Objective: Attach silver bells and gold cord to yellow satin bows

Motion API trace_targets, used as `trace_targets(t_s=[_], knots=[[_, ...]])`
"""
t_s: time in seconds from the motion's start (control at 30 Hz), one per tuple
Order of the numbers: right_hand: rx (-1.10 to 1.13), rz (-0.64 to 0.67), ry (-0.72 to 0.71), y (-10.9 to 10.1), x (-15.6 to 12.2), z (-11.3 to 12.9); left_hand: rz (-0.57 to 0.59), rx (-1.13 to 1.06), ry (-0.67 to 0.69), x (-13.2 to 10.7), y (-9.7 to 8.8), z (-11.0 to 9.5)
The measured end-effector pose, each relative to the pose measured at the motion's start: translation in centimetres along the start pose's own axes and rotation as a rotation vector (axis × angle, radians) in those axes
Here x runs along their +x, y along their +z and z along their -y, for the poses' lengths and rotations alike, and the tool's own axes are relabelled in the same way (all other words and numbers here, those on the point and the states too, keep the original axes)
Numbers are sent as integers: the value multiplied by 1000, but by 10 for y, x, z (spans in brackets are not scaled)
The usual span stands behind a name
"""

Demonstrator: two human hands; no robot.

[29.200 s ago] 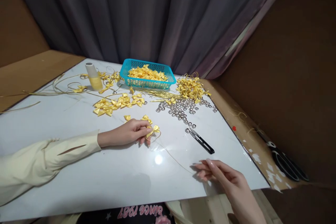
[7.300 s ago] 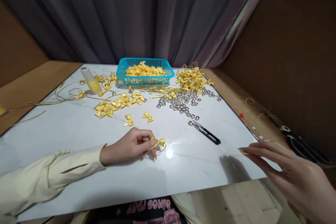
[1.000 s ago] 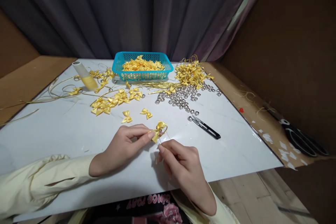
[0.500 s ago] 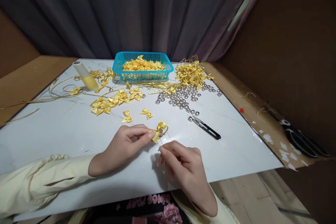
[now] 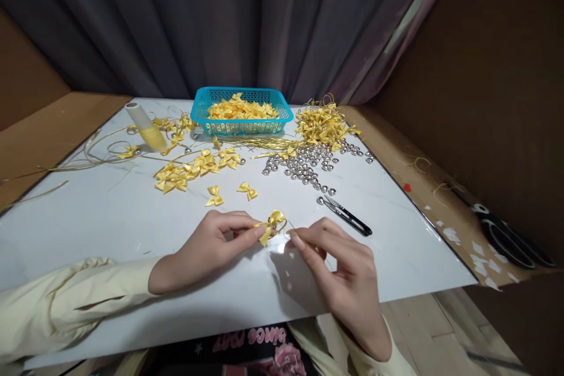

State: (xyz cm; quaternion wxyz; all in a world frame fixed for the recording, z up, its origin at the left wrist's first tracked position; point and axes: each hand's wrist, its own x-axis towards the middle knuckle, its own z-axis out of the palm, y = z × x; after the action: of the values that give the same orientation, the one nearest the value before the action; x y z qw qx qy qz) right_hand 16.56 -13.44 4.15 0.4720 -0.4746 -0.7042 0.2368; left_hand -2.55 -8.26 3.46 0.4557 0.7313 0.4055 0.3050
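Note:
My left hand (image 5: 210,241) pinches a small yellow ribbon bow (image 5: 272,223) just above the white table top (image 5: 110,217). My right hand (image 5: 341,270) is closed in a pinch right beside the bow, on a thin gold thread that runs from it; the thread is barely visible. Two loose yellow bows (image 5: 214,196) lie just beyond my left hand. Black thread snips (image 5: 346,216) rest to the right of the bow.
At the back stands a blue basket (image 5: 242,111) of yellow bows, with a heap of bows on gold loops (image 5: 321,125) and several silver beads (image 5: 304,165) to its right. A yellow bottle (image 5: 145,126), more bows (image 5: 194,167) and gold cord lie left. Large scissors (image 5: 506,234) sit far right.
My right hand has shifted right and slightly up, from below the bow to beside it, drawing the thread sideways. My left hand keeps the bow almost in the same spot.

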Motion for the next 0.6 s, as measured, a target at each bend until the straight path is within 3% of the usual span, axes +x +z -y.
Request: trace_targets(t_s=[0.1, 0.27, 0.6], knots=[[20, 21, -35, -8, 4, -2, 82, 8, 35, 2, -1, -2], [254, 102, 111, -5, 8, -6, 174, 45, 72, 2, -2, -3], [336, 71, 185, 5, 8, -8, 237, 23, -30, 1, -1, -1]])
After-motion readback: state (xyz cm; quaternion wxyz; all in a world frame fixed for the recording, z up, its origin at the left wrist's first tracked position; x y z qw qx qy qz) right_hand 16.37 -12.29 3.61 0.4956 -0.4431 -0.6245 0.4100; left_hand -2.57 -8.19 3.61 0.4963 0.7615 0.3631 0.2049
